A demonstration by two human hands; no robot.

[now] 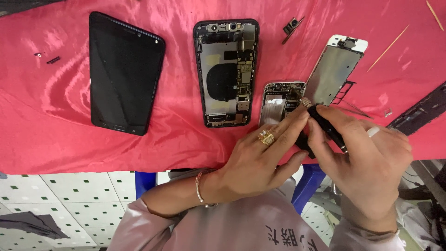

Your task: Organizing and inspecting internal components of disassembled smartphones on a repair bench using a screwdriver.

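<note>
Head view: small phone (278, 100) lies opened at the table's near edge, its screen panel (333, 69) folded out to the right, insides still in place; right hand (367, 162) clenched around a black screwdriver (327, 126), tip at the phone, left hand (260, 160) pinching its shaft. Shiny red cloth (46, 125) covers the table, also holding a second opened phone (226, 72), a dark tablet (123, 72) and loose parts; white patterned floor tiles (69, 200) below.
</note>
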